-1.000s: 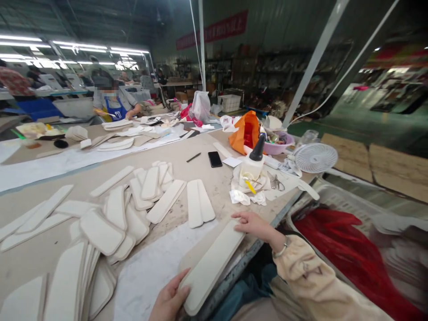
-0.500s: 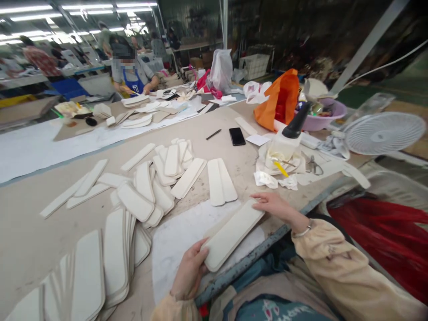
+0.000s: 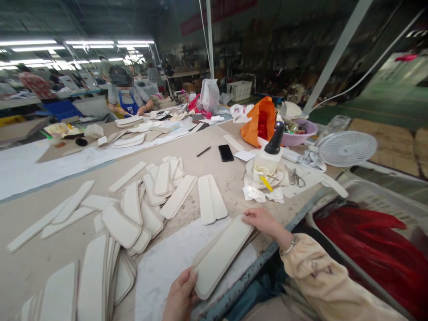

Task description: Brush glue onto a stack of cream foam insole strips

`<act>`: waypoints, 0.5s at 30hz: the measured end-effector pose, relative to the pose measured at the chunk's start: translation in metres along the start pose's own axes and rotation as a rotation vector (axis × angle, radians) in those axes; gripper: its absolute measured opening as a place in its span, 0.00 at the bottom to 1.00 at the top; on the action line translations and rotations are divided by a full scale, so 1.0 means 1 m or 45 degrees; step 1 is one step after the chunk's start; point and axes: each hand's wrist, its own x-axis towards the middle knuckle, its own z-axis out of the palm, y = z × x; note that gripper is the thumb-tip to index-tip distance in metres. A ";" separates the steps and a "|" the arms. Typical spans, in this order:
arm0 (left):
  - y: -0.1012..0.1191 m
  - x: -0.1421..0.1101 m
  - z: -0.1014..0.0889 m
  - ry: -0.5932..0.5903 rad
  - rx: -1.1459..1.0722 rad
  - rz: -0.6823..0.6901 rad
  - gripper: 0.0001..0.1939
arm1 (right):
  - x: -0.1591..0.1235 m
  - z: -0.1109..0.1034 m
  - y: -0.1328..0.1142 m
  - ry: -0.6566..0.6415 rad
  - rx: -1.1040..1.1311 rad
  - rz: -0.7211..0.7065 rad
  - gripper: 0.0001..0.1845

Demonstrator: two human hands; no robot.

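Note:
A long cream padded panel (image 3: 222, 255) lies slantwise at the near edge of the worktable (image 3: 43, 232), on top of a tan board. My left hand (image 3: 180, 298) grips its near end, fingers curled round the edge. My right hand (image 3: 262, 219) holds its far end, fingers pressed on the top corner. Two similar panels (image 3: 210, 204) lie side by side just beyond. A white sheet (image 3: 167, 267) lies under the near part of the panel.
Several cream panels are heaped at the left (image 3: 140, 209). A glue bottle with a black nozzle (image 3: 270, 154), scissors (image 3: 297, 177), a phone (image 3: 226, 152), an orange bag (image 3: 259, 121), a purple basin (image 3: 297, 133) and a small fan (image 3: 346, 148) stand right. A red-filled crate (image 3: 368, 249) sits beside the table. Another person (image 3: 127, 96) works far off.
The view has shifted as my head moved. Both hands keep their hold on the panel, which stays at the table's near edge.

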 end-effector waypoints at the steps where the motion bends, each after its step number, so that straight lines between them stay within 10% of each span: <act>1: -0.002 0.002 -0.001 0.017 -0.007 -0.007 0.25 | 0.000 0.000 -0.001 0.017 -0.013 -0.005 0.15; 10: -0.020 0.017 -0.007 0.135 0.142 0.074 0.31 | -0.024 0.035 -0.012 0.312 -0.513 -0.415 0.26; 15: -0.022 0.019 -0.006 0.156 0.189 0.157 0.31 | -0.062 0.080 -0.020 -0.038 -0.813 -1.095 0.38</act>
